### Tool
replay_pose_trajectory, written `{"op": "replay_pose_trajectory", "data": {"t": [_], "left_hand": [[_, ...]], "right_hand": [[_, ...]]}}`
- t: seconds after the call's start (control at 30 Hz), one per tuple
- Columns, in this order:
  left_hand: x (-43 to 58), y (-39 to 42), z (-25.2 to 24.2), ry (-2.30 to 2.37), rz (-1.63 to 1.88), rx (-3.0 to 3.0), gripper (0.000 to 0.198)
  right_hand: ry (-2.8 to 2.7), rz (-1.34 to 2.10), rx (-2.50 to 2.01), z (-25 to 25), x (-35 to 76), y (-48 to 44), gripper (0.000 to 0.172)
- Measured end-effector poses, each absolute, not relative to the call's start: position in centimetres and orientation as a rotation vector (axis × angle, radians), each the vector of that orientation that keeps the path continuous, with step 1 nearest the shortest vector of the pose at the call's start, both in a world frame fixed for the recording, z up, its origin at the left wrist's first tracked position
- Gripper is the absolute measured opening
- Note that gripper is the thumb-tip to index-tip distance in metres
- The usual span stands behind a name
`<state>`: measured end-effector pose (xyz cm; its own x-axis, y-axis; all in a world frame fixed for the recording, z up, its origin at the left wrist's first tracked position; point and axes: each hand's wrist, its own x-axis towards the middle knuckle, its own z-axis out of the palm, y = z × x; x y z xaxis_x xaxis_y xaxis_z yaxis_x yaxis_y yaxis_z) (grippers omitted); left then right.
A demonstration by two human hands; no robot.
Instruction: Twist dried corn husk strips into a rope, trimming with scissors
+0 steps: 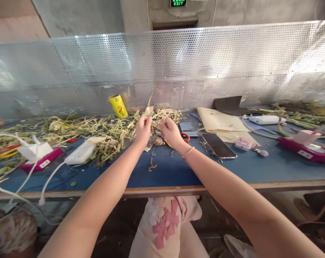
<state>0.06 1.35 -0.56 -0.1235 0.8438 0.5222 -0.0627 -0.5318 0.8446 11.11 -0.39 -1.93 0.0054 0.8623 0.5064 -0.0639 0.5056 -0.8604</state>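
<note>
My left hand [143, 130] is closed in a pinch on a pale dried plant strip [149, 110], whose thin tip points up. Close beside it, my right hand [170, 133] has its fingertips pressed together; whatever is between them is too small to make out. Both hands hover above the blue table, in front of a heap of dried plant stalks [119, 129]. Under the right hand, a pair of scissors with a red and yellow handle [185, 137] is partly hidden. A small round brown coil [159, 141] lies below the hands.
A yellow tube [119, 106] leans by the perforated metal screen [173, 64]. To the right lie a phone [218, 146], a pink earphone case [243, 143], paper [221, 120] and a magenta power strip [306, 148]. White cables [48, 182] hang over the left table edge.
</note>
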Motion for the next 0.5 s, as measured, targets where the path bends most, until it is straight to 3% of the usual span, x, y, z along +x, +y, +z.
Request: {"op": "replay_pose_trajectory", "data": {"t": [0.3,0.5], "left_hand": [[1.0,0.2,0.5,0.731,1.324,1.009,0.032],[0.5,0.4,0.7,0.805,1.332,1.041,0.021]], "right_hand": [[-1.441,0.669,-0.804,-2.2,11.5,-0.5,0.019],[-1.436,0.664,-0.83,-2.3,11.6,-0.3,0.019]]}}
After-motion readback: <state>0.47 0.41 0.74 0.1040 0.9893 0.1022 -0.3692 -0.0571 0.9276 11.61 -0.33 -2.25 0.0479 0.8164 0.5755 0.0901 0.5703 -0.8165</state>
